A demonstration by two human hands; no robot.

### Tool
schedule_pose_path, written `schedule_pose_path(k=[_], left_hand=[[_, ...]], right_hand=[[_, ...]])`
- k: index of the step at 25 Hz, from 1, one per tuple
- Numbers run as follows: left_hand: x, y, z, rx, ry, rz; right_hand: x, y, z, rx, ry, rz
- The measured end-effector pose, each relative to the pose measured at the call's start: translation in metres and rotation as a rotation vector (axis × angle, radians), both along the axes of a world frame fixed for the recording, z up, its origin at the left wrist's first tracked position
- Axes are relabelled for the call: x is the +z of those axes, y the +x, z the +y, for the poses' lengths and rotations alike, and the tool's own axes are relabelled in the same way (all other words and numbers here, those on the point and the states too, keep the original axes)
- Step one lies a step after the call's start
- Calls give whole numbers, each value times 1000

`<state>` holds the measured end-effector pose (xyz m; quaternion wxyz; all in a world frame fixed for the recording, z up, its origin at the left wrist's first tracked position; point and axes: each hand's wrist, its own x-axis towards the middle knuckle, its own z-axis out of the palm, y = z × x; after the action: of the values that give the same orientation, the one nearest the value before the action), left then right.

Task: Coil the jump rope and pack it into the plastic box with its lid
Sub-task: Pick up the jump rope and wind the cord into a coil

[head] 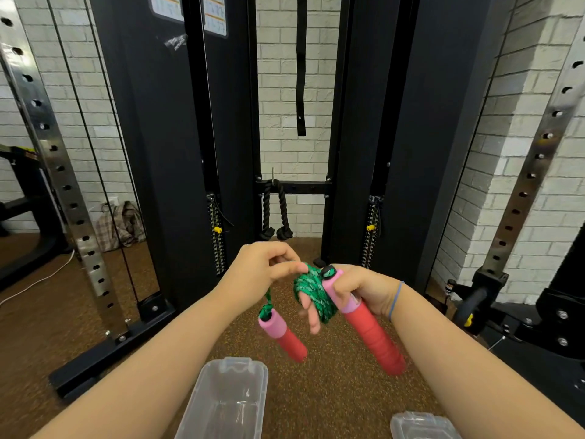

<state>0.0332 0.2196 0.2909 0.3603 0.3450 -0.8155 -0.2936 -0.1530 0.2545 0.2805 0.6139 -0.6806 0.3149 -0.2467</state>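
Observation:
The green jump rope (311,288) is wound in several turns around the fingers of my right hand (357,291). That hand also grips one pink-and-red handle (370,327), which slants down to the right. My left hand (262,267) pinches the rope's free end just left of the coil. Below it the second handle (283,334) dangles on a short length of rope. The clear plastic box (221,403) lies open on the floor below my hands. Its clear lid (421,426) lies to the right at the bottom edge.
A black cable machine (294,185) stands right ahead, with a black rope attachment (274,213) hanging from its crossbar. Perforated steel uprights rise at left (53,153) and right (522,191). Brown speckled rubber flooring (316,391) lies underfoot. A plaid bag (118,224) sits by the wall.

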Motion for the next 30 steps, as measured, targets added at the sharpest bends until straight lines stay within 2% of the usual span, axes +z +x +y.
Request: schedule_pose_path(k=[4,9,12,14,16,19,21,25,27,30], left_hand=[[-5,-2,-5,-6,144,181],[-12,-9,3,-235,407,382],[-16,-13,6,-134,379,307],[-25,-15,2,-41,380,325],[-33,-19,0,-33,459,384],[-39,-24,3,-53,541,418],[-39,-23,6,-80,510,349],[-39,-19,13,-102,362,83],[-38,-18,16,-88,354,28],[-36,-18,19,-25,259,-99]], right_hand=[[6,2,3,-10,35,-231],[-6,6,-5,-319,176,-474],[-3,11,0,-304,204,-613],[-3,13,3,-272,190,-700],[-1,15,4,-236,191,-750],[9,25,11,-28,160,-932],[12,23,8,-81,172,-938],[13,8,-6,-224,152,-964],[14,6,-9,-347,146,-889],[9,9,-9,-476,68,-646]])
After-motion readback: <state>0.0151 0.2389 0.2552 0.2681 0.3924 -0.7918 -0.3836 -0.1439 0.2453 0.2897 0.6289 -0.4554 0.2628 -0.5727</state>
